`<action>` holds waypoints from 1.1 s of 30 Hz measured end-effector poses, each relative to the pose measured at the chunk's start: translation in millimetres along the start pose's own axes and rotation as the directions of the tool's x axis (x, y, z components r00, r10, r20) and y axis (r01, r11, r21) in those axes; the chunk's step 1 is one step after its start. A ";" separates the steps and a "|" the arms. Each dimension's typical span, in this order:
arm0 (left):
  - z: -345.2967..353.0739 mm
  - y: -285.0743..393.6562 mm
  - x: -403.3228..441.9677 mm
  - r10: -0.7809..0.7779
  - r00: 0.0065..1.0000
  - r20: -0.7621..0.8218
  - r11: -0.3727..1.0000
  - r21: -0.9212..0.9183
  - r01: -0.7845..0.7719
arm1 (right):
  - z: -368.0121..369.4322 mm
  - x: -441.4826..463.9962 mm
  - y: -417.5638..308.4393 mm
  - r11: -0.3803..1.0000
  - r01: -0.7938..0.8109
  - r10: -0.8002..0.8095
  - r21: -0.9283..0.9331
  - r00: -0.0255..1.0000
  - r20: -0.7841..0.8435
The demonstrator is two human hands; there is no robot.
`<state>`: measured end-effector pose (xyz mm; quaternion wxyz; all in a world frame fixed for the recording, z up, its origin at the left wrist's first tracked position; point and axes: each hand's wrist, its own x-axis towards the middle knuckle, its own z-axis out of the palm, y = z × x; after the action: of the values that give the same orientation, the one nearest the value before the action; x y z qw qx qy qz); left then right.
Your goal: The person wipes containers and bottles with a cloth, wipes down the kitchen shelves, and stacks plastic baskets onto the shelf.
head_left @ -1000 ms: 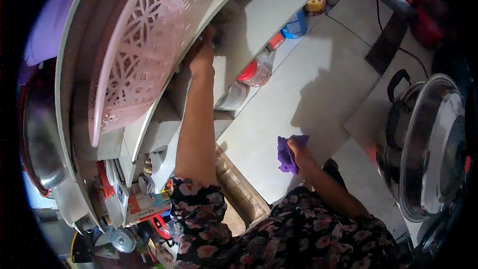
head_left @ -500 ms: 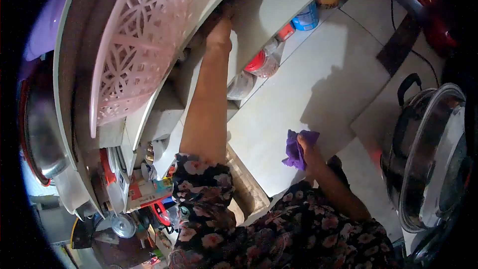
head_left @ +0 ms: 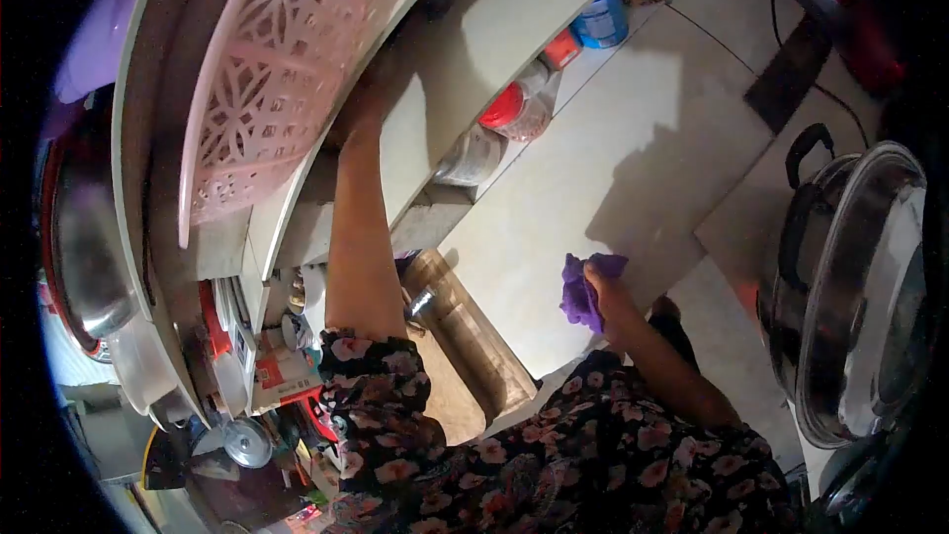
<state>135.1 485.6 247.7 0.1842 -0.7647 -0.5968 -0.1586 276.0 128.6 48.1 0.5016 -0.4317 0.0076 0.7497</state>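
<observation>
- Cloth of crumpled purple fabric: in bare right hand, over pale tiled surface, well apart from lidded metal pot.
- Right: thumb and fingers closed, clamped on cloth.
- Left: bare left hand deep in shadow between white shelf boards, just beside pink latticed plastic basket. Cannot tell about fingers, whether apart, together or on something.
- Could topple or push something out of sight on shelf, by reaching blind into poor light.
- Could scrape forearm on board edge or bump basket, for lack of room.
- Could drag clear jar with red lid off line if drawn back carelessly with sleeve low.
- Could let cloth slip or trail on tile, from a bunched hold with loose edges.
- Cloth direction: one loose flap toward upper right, rest hanging toward lower left. Long axis probably slantwise between these; hard to fix, being so crumpled.
</observation>
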 end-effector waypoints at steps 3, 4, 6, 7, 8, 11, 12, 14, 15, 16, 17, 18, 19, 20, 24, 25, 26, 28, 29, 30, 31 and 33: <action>1.8 -3.4 0.1 -0.001 1.000 -0.029 1.000 -0.020 0.000 | 7.1 -8.7 -7.8 0.999 0.019 -0.021 -0.030 0.998 -0.066; 1.7 -3.4 -0.7 -0.001 0.999 -0.044 1.000 -0.030 -0.001 | 9.6 -12.2 -11.4 0.998 0.039 -0.042 -0.053 0.997 -0.070; 4.2 -2.0 3.9 0.000 0.999 -0.034 1.000 -0.031 -0.001 | 5.0 -8.9 -4.9 0.999 0.015 -0.018 -0.052 0.998 -0.060; 8.0 -0.9 7.8 -0.004 1.000 -0.027 0.999 -0.038 0.003 | 7.3 -11.0 -8.1 0.999 -0.011 0.009 -0.048 0.999 -0.051; 12.4 -0.4 10.3 -0.007 1.000 -0.021 0.999 -0.035 0.006 | 9.0 -15.3 -12.1 0.999 -0.008 0.005 -0.047 0.999 -0.054; 23.2 1.9 17.2 -0.008 1.000 -0.014 0.999 -0.035 0.008 | 13.4 -26.7 -20.1 0.999 0.003 -0.006 -0.042 0.998 -0.069; 27.0 4.3 20.4 -0.008 1.000 -0.006 0.999 -0.034 0.008 | 11.8 -25.5 -18.4 1.000 0.006 -0.005 0.003 0.998 -0.068; 35.1 8.0 26.6 -0.015 1.000 0.000 0.999 -0.035 0.015 | 9.6 -26.0 -20.8 0.999 0.012 -0.009 0.048 0.998 -0.070; 39.1 10.3 29.6 -0.017 1.000 0.002 0.999 -0.037 0.017 | 8.6 -27.8 -24.8 1.000 -0.018 0.017 -0.014 0.998 -0.064; 42.6 13.0 31.7 -0.020 1.000 0.005 0.999 -0.038 0.020 | 7.8 -28.7 -27.2 0.996 -0.048 0.044 -0.075 0.997 -0.061; 46.4 16.4 33.6 -0.023 1.000 0.006 0.999 -0.042 0.023 | 7.4 -28.8 -27.9 0.996 -0.043 0.039 -0.073 0.997 -0.064; 49.7 18.4 35.5 -0.025 1.000 0.005 0.998 -0.050 0.025 | 7.6 -28.9 -28.4 0.996 -0.070 0.065 -0.063 0.994 -0.083; 51.4 22.3 35.2 -0.027 1.000 0.005 0.998 -0.051 0.027 | 7.7 -29.0 -28.7 0.994 -0.097 0.091 -0.053 0.991 -0.100; 52.5 25.1 34.1 -0.027 1.000 0.000 0.998 -0.060 0.027 | 7.6 -29.3 -28.0 0.994 -0.096 0.090 -0.054 0.991 -0.102; 42.6 31.3 3.7 -0.006 0.997 -0.080 0.985 -0.171 -0.008 | -3.3 -15.9 -6.2 0.967 -0.170 0.145 -0.190 0.980 -0.136; 37.1 34.2 -12.5 -0.039 0.995 -0.089 0.948 -0.317 0.009 | -6.6 -10.4 1.4 0.925 -0.216 0.166 -0.313 0.970 -0.180; 22.6 37.6 -30.0 -0.171 0.985 -0.029 0.786 -0.607 0.119 | -0.4 -16.3 -7.8 0.920 -0.216 0.167 -0.327 0.971 -0.174; -44.8 64.5 -89.1 -0.193 0.978 0.082 0.226 -0.966 0.126 | 20.7 -35.4 -38.7 0.915 -0.087 0.138 -0.394 0.985 0.102; -53.4 59.5 -115.8 -0.189 0.978 0.090 0.187 -0.974 0.126 | 28.1 -39.0 -42.4 0.907 -0.090 0.145 -0.412 0.984 0.104; -84.6 64.5 -145.3 -0.139 0.973 0.183 0.180 -0.962 0.206 | 36.1 -40.7 -45.1 0.999 -0.021 0.034 -0.048 0.958 0.285; -105.7 61.5 -173.5 -0.131 0.949 0.288 0.099 -0.948 0.302 | 45.3 -43.9 -49.3 0.945 -0.012 -0.129 0.328 0.904 0.407; -110.5 37.0 -230.4 -0.177 0.935 0.307 0.088 -0.941 0.326 | 85.1 -107.2 -97.8 0.929 0.073 -0.258 0.363 0.832 0.492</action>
<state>113.8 228.6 235.2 -0.4252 -0.5897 -0.4766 -0.4942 309.1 135.1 212.9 0.6125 -0.1163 -0.0443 0.7806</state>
